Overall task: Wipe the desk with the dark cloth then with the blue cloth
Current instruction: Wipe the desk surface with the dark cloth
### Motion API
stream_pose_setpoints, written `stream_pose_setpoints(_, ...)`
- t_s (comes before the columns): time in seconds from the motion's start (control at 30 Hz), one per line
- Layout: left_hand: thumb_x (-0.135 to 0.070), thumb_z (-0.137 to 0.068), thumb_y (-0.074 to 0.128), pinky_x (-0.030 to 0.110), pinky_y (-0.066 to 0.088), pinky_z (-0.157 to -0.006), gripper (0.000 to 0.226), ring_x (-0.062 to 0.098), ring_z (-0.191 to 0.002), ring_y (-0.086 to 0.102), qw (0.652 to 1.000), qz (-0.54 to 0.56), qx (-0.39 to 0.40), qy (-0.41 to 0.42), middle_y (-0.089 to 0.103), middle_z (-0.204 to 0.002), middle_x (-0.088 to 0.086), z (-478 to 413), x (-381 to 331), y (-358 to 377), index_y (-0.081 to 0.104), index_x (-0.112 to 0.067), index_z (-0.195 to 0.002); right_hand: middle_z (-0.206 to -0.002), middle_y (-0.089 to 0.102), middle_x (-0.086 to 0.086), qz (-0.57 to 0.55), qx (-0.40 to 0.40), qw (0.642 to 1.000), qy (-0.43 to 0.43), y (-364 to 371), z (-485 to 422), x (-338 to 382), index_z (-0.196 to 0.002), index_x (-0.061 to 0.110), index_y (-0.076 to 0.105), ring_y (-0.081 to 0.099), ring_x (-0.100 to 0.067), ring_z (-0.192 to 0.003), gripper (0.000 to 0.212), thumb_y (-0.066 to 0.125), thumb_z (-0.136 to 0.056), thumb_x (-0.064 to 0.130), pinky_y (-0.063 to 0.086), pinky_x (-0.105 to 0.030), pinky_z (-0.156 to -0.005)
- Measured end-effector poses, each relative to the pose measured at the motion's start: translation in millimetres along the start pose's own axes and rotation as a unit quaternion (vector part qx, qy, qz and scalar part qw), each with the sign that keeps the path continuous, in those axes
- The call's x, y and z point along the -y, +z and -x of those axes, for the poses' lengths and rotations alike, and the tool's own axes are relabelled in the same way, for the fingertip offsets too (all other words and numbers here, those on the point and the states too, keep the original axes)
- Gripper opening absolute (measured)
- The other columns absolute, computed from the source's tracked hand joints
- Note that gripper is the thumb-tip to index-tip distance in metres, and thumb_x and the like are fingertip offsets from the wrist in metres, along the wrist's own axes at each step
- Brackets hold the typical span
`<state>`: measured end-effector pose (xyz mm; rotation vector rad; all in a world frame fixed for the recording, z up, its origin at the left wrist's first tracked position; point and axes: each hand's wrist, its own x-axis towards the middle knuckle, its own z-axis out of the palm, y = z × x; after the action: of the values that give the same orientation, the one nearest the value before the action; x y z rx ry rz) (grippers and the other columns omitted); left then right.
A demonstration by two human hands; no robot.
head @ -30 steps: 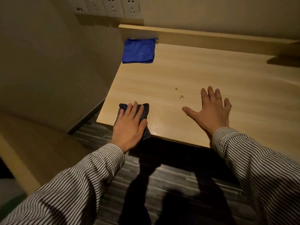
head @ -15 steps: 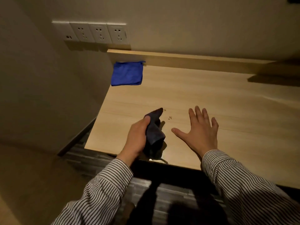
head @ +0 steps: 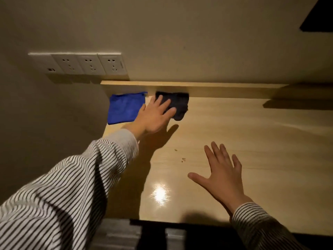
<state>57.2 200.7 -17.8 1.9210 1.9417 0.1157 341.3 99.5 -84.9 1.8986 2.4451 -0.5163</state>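
The dark cloth (head: 178, 104) lies bunched at the back of the light wooden desk (head: 252, 141), against the raised back ledge (head: 225, 90). Just left of it, in the desk's back left corner, the blue cloth (head: 124, 109) lies flat. My left hand (head: 155, 116) reaches far forward between the two cloths, its spread, straight fingers resting on the dark cloth's left part without curling round it. My right hand (head: 221, 177) lies flat on the desk near the front edge, fingers apart, holding nothing.
Small crumbs (head: 183, 159) sit on the desk between my hands. A row of wall sockets (head: 86, 64) is above the left corner. A side wall bounds the desk on the left. A lamp glare spot (head: 159, 193) shines near the front edge.
My left hand carried the dark cloth from the front left edge to the back ledge beside the blue cloth, and its fingers have spread out. My right hand has stayed flat.
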Motion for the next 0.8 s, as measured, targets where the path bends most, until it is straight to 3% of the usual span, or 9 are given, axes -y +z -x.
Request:
stream_pose_setpoints(0.1, -0.059, -0.110, 0.017, 0.052, -0.001, -0.131, 0.066, 0.024, -0.164, -0.010, 0.999, 0.002, -0.024, -0.034, -0.005, -0.179, -0.002, 64, 41, 42, 0.007, -0.034, -0.170, -0.174, 0.001, 0.011, -0.028, -0.025, 0.999, 0.001, -20, -11, 11, -0.162, 0.035, 0.022, -0.007, -0.013, -0.159, 0.101, 0.036, -0.080, 0.093, 0.003, -0.048, -0.125)
stream_pose_setpoints(0.27, -0.065, -0.107, 0.005, 0.050, -0.012, -0.130, 0.070, 0.019, -0.160, -0.025, 0.993, -0.055, -0.016, -0.102, -0.022, -0.175, -0.007, 115, 78, 82, -0.011, -0.035, -0.168, -0.168, 0.030, 0.004, -0.053, -0.117, 0.984, -0.123, -63, -101, 67, -0.157, 0.030, 0.040, 0.025, -0.019, -0.155, 0.068, 0.042, -0.099, 0.066, 0.023, -0.046, -0.119)
stream_pose_setpoints(0.4, -0.065, -0.105, 0.004, 0.051, -0.010, -0.131, 0.071, 0.015, -0.161, -0.024, 0.993, -0.065, -0.032, -0.094, -0.022, -0.175, -0.010, 112, 80, 89, -0.013, -0.036, -0.167, -0.162, 0.042, 0.000, -0.029, -0.089, 0.979, -0.178, -69, -187, 105, -0.154, 0.028, 0.046, 0.038, -0.022, -0.148, 0.057, 0.044, -0.104, 0.056, 0.034, -0.049, -0.115)
stream_pose_setpoints(0.53, -0.064, -0.106, 0.005, 0.052, -0.009, -0.131, 0.071, 0.015, -0.161, -0.024, 0.993, -0.063, -0.038, -0.096, -0.021, -0.175, -0.010, 114, 81, 90, -0.013, -0.035, -0.168, -0.143, 0.059, -0.001, 0.058, -0.028, 0.973, -0.220, -58, -237, 117, -0.147, 0.026, 0.053, 0.054, -0.025, -0.129, 0.053, 0.046, -0.104, 0.056, 0.045, -0.049, -0.105)
stream_pose_setpoints(0.67, -0.064, -0.107, 0.008, 0.053, -0.009, -0.131, 0.071, 0.017, -0.161, -0.024, 0.992, -0.071, -0.025, -0.099, -0.024, -0.174, -0.008, 111, 79, 87, -0.016, -0.035, -0.167, -0.139, 0.055, -0.004, 0.092, -0.021, 0.967, -0.237, -49, -253, 113, -0.147, 0.023, 0.053, 0.049, -0.027, -0.127, 0.059, 0.051, -0.100, 0.060, 0.046, -0.048, -0.102)
stream_pose_setpoints(0.73, -0.064, -0.106, 0.008, 0.053, -0.010, -0.130, 0.071, 0.018, -0.160, -0.026, 0.992, -0.075, -0.012, -0.105, -0.026, -0.173, -0.007, 109, 79, 86, -0.018, -0.035, -0.166, -0.152, 0.046, -0.006, 0.118, -0.006, 0.960, -0.254, -43, -253, 106, -0.154, 0.025, 0.043, 0.042, -0.030, -0.137, 0.064, 0.044, -0.102, 0.062, 0.040, -0.050, -0.109)
stream_pose_setpoints(0.8, -0.065, -0.105, 0.007, 0.054, -0.012, -0.130, 0.072, 0.018, -0.159, -0.027, 0.992, -0.072, -0.006, -0.108, -0.027, -0.173, -0.007, 106, 79, 86, -0.019, -0.035, -0.166, -0.168, 0.027, -0.003, 0.119, 0.017, 0.957, -0.263, -34, -247, 95, -0.163, 0.029, 0.024, 0.022, -0.029, -0.154, 0.066, 0.033, -0.105, 0.061, 0.025, -0.051, -0.120)
